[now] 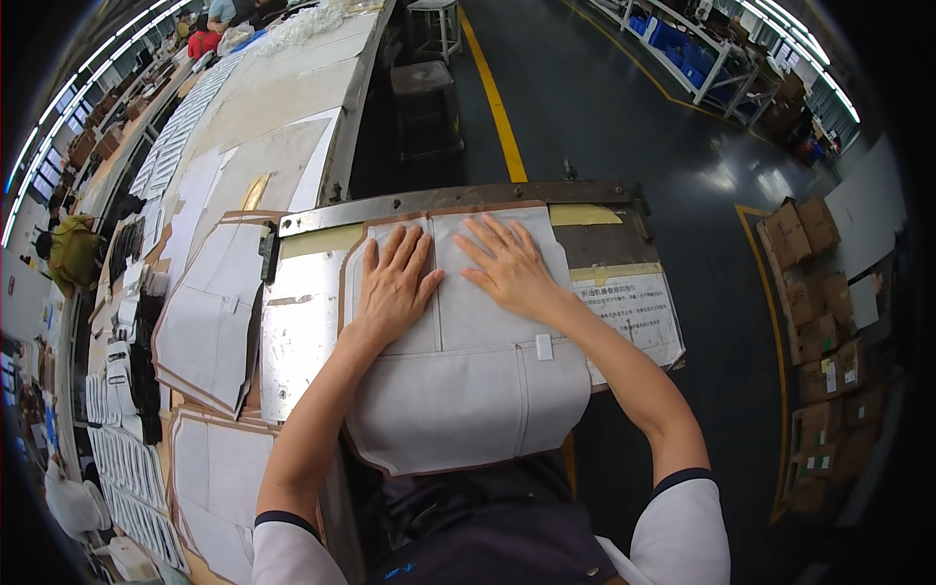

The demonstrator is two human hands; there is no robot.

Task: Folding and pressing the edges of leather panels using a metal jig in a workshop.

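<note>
The sheet (pixel 439 405), white w/ a brown rim, is right in front of the person, under both hands. It looks a bit longer near-to-far than side-to-side, tho the wide lens bends things, so that's approx. Its long way points from the lap (pixel 478 526) out to the bar (pixel 322 217) on the far side of the plate (pixel 292 341). The far rim is right by the bar; can't tell if it goes under or just sits next to it. The near end sticks out past the plate & bends down over the lap. L hand (pixel 393 278) & R hand (pixel 512 263) both lie flat on the far half, palms down, fingers spread & pointing away, no pinch seen. Can't tell how hard they press. The long seam (pixel 438 322) runs btwn them: L hand on its L side, R hand on its R side, thumbs turned in to it w/ a small gap. Both hands are abt the same way from the far rim, but L hand is closer to its own side rim. A small white tag (pixel 545 347) is below R hand, nearer the body. Off to the L, well past L hand, is a pile (pixel 205 331) of sheets like this one. A paper w/ print (pixel 634 317) lies past the R rim.
</note>
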